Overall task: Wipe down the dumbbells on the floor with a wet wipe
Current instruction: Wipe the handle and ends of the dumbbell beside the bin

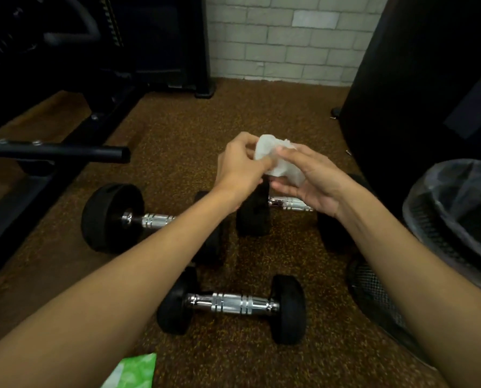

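Note:
A crumpled white wet wipe is held up in the air between both hands. My left hand pinches its left side with curled fingers. My right hand grips its right side, palm turned up. Three black dumbbells with chrome handles lie on the brown floor below. The near dumbbell lies in full view. The left dumbbell is partly behind my left forearm. The far dumbbell sits under my hands, its right end hidden by my right arm.
A black mesh bin with a clear liner stands at the right. A green wipe packet lies at the bottom edge. Black gym machine frames fill the left, a dark machine the right, and a brick wall is at the back.

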